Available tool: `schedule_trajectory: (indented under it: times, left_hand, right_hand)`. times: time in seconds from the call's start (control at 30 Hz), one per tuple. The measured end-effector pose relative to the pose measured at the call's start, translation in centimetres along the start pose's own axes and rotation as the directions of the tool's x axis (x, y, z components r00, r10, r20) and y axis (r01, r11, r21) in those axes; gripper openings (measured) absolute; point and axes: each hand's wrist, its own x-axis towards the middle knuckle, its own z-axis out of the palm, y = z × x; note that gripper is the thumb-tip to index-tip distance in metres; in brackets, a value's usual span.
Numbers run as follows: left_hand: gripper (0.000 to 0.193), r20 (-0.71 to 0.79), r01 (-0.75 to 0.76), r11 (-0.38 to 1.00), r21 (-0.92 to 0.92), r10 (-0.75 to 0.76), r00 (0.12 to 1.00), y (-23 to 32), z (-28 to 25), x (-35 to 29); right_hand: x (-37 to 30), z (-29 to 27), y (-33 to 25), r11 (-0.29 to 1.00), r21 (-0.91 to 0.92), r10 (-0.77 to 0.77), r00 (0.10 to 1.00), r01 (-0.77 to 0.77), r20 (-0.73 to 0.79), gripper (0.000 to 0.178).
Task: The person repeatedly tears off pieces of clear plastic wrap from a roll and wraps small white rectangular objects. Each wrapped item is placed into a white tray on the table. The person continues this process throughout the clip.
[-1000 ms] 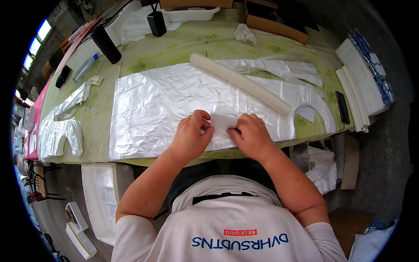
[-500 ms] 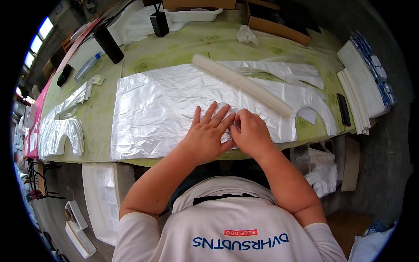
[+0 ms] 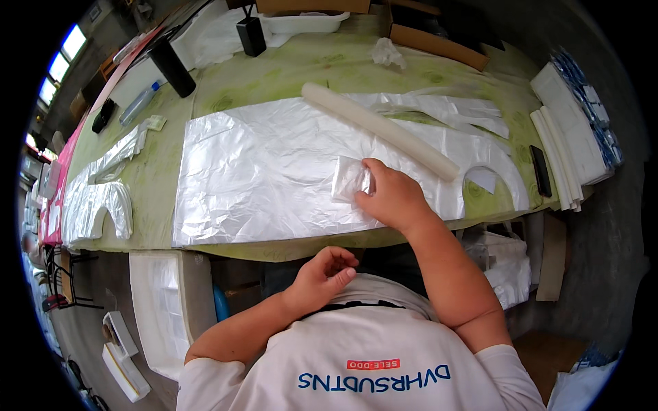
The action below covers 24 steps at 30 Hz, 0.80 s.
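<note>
My right hand (image 3: 396, 197) pinches the edge of a small folded packet of clear plastic film (image 3: 347, 179), thumb below and fingers above. The packet rests over a large sheet of thin shiny white plastic (image 3: 253, 164), cut like an apron with a curved notch and long strips at its right end. My left hand (image 3: 321, 277) is off the table near my waist, fingers loosely curled, thumb apart, with nothing visible in it. A whitish roll (image 3: 380, 130) lies slantwise across the sheet beyond my right hand.
Another cut plastic piece (image 3: 103, 198) lies at the table's left, near a clear bottle (image 3: 139, 104) and a black cylinder (image 3: 171, 67). At right are a phone (image 3: 540, 171), white rolls (image 3: 556, 157) and stacked packs (image 3: 576, 123). A white bin (image 3: 195, 294) stands below the front edge.
My left hand has left the sheet and drawn back toward my waist. My right hand now grips the folded film packet, which was covered by my hands before.
</note>
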Motion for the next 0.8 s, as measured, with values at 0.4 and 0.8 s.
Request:
schedule_trajectory:
  times: [0.4,0.8]
  left_hand:
    - [0.017,-0.121,0.063,0.707,-0.704,-0.207,0.971,-1.1,2.0,1.7]
    - [0.029,-0.473,-0.345,0.900,-0.269,0.189,0.861,-2.8,0.3,-3.7]
  right_hand:
    - [-11.0,4.5,0.7,0.792,0.595,-0.097,0.990,0.138,-0.101,0.030]
    - [-10.6,7.7,-0.1,0.507,0.841,-0.006,0.976,0.189,-0.216,0.016]
